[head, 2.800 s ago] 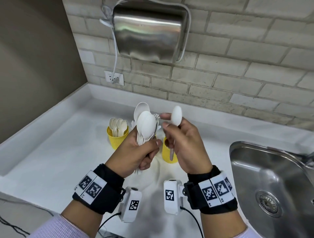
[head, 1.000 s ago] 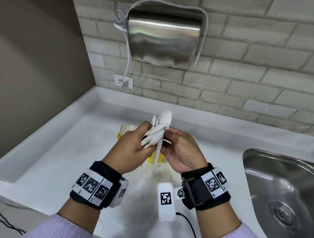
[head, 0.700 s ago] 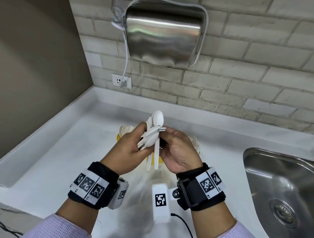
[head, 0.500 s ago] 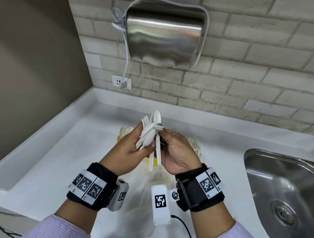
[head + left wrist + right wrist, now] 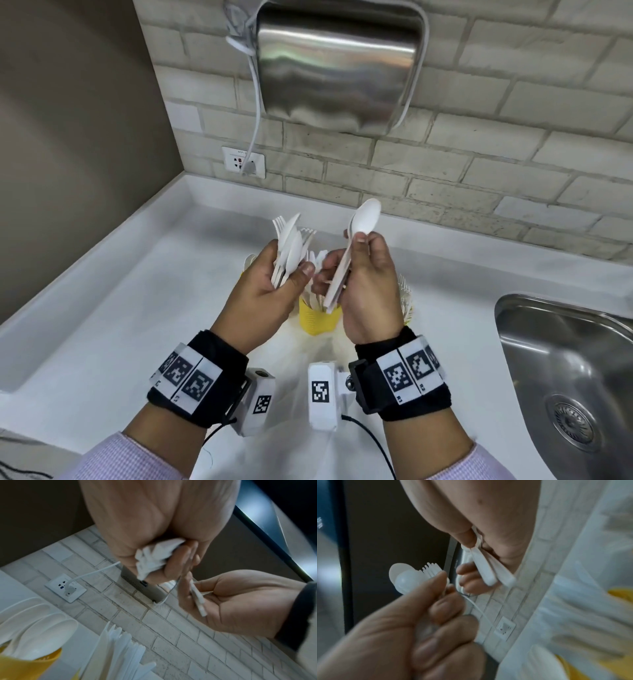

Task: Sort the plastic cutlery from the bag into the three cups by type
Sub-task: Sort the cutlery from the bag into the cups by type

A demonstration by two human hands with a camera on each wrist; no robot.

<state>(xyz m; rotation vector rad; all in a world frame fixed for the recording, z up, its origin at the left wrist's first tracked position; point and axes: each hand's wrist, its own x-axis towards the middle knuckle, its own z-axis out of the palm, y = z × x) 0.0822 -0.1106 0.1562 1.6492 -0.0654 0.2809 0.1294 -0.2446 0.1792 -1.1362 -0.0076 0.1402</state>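
My left hand (image 5: pixel 287 263) grips a mixed bundle of white plastic forks and spoons (image 5: pixel 291 236), heads pointing up. My right hand (image 5: pixel 363 246) pinches two white spoons (image 5: pixel 367 216) by their necks, held clear of the bundle on its right. The left wrist view shows the bundle's handle ends (image 5: pixel 154 557) sticking out of my fist. In the right wrist view the two spoon handles (image 5: pixel 488 568) hang below my fingers. A yellow cup (image 5: pixel 318 320) with cutlery stands under my hands. A cup of forks (image 5: pixel 407 308) peeks out behind my right hand. The spoon cup (image 5: pixel 25 662) shows in the left wrist view.
A steel sink (image 5: pixel 565 359) is set in the white counter at the right. On the brick wall a steel hand dryer (image 5: pixel 335 61) hangs above a socket (image 5: pixel 243 161). A brown side wall closes the left.
My hands were together at the bundle. My right hand has since drawn the spoons out and moved right and up, away from my left hand, which still holds the rest.
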